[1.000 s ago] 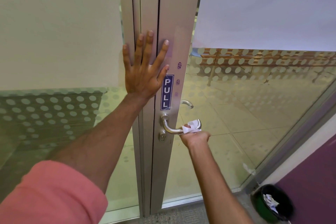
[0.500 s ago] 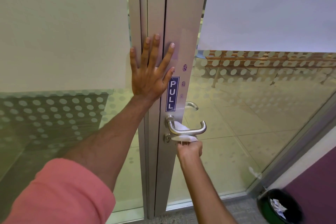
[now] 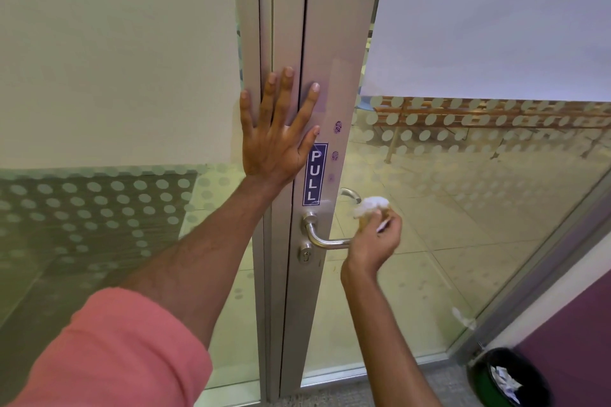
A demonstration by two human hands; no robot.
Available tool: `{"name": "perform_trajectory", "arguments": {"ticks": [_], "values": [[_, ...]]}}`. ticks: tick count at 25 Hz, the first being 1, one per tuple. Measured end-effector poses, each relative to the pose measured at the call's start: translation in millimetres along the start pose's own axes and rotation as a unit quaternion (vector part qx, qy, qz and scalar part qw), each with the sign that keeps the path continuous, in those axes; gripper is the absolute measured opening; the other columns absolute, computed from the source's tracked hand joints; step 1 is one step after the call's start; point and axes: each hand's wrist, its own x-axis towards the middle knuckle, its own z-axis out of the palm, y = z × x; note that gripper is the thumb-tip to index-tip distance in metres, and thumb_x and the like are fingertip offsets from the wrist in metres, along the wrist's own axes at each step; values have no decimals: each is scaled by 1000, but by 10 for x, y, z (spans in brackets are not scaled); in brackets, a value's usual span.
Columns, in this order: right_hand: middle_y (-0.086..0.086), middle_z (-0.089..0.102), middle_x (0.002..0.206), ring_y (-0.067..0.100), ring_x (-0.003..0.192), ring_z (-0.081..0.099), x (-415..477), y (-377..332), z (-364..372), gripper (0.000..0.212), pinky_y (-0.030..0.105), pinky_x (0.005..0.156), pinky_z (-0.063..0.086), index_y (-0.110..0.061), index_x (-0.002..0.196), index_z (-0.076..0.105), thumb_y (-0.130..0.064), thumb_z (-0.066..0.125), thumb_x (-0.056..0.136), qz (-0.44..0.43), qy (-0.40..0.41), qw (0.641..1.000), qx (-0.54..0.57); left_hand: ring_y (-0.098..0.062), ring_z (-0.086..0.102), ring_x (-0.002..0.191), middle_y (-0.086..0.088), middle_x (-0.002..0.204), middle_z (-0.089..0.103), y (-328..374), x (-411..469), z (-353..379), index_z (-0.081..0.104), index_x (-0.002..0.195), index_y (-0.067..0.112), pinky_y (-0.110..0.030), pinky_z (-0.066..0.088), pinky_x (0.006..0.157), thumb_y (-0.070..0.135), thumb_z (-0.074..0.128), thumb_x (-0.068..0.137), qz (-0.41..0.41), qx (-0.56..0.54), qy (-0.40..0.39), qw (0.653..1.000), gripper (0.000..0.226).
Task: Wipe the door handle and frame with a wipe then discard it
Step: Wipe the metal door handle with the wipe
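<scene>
A silver lever door handle sticks out of the grey metal door frame, below a blue PULL sticker. My left hand lies flat on the frame with fingers spread, just left of the sticker. My right hand covers the handle's free end and holds a crumpled white wipe in its fingertips, lifted above the lever. A second handle on the far side of the door shows just left of the wipe.
A black bin with a green liner and white waste stands on the floor at the lower right, beside a purple wall. Glass panels with frosted dots flank the frame. A keyhole sits under the handle.
My right hand moved from under the handle near the frame out to the handle's free end and up, carrying the wipe. My left hand stayed flat on the frame.
</scene>
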Motion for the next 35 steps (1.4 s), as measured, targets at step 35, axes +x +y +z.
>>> {"name": "perform_trajectory", "arguments": {"ticks": [35], "values": [[9, 67, 123, 23, 118, 62, 176, 694, -651, 34, 36, 106, 44, -8, 121, 66, -18, 61, 88, -583, -350, 596, -426, -30, 23, 146, -12, 158, 31, -10, -21, 32, 28, 155, 31, -55, 6, 117, 59, 28, 103, -3, 1, 2, 1000, 60]]}}
